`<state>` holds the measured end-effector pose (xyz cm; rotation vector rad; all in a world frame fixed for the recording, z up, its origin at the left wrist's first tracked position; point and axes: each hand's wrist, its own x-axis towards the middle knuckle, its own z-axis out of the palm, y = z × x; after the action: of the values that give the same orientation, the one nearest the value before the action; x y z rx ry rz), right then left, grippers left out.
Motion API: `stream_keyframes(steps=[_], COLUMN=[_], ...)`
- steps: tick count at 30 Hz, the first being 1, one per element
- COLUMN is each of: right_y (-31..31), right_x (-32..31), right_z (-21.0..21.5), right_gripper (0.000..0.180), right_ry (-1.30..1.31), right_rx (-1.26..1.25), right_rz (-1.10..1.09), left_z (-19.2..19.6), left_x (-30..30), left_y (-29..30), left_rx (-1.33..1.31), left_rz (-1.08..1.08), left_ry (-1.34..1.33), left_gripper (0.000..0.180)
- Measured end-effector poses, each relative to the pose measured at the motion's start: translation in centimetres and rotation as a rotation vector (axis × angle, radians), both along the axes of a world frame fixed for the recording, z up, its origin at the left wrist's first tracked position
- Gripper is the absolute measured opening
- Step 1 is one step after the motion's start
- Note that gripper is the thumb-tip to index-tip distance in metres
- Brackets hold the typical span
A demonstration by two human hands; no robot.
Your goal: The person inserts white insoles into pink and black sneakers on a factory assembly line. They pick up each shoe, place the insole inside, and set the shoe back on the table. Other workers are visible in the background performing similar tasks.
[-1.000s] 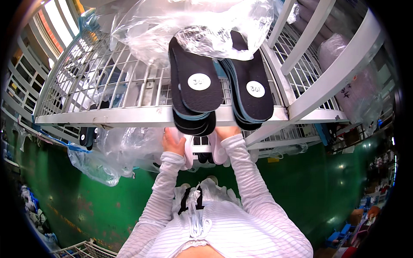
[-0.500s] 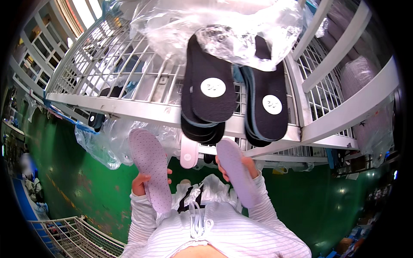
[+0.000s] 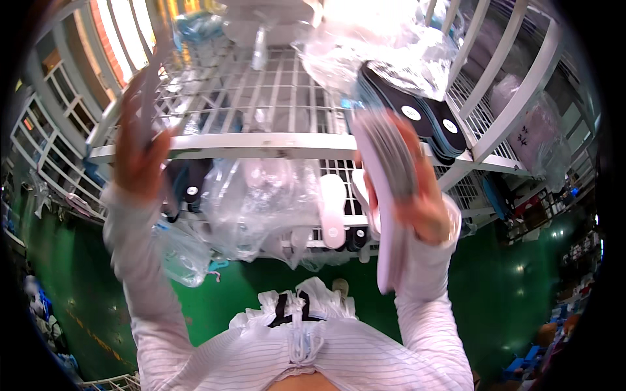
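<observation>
While gripped, pale insole (image 3: 385, 215) upright lengthwise.

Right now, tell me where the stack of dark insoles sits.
In the head view, the stack of dark insoles lies upper right on the white wire rack, under clear plastic, just above the right hand.

White wire shelf (image 3: 261, 140): open grid left of dark insole stack (image 3: 417, 117) gives passage from above; stack and clear plastic bag (image 3: 385, 45) block its right end; below, crumpled plastic bags (image 3: 254, 202) crowd the gap.
</observation>
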<state>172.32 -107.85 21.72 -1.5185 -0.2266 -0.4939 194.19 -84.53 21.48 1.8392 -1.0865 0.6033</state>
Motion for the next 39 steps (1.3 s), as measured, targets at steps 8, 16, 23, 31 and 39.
stream_keyframes(steps=[8, 16, 23, 31, 39], right_y=[2.4, 4.0, 1.3, -12.2, -25.8], right_x=[18.6, 14.4, -8.3, -25.4, -17.6], right_z=[4.6, 4.4, -13.3, -38.6, -55.5], right_gripper=[0.077, 0.058, 0.013, 0.018, 0.041], right_ry=[0.677, 0.048, -0.124, 0.645, 1.212], right_rx=[-1.100, -1.024, -0.613, 0.480, 0.308], right_rz=[-0.696, -0.778, -1.186, -1.584, -0.890], left_z=[4.2, 6.5, -12.8, -38.8, -61.9], left_x=[5.6, 7.3, -12.6, -27.3, -28.4], left_y=[-7.9, 0.7, 0.9, -20.3, -36.0], left_rx=[0.910, 0.382, -0.295, 0.711, -0.142], left_rz=[0.599, -0.045, -0.515, -0.794, -0.420], left_ry=[0.150, 0.177, 0.294, 1.807, 2.127], left_gripper=[0.076, 0.076, 0.007, 0.042, 0.043])
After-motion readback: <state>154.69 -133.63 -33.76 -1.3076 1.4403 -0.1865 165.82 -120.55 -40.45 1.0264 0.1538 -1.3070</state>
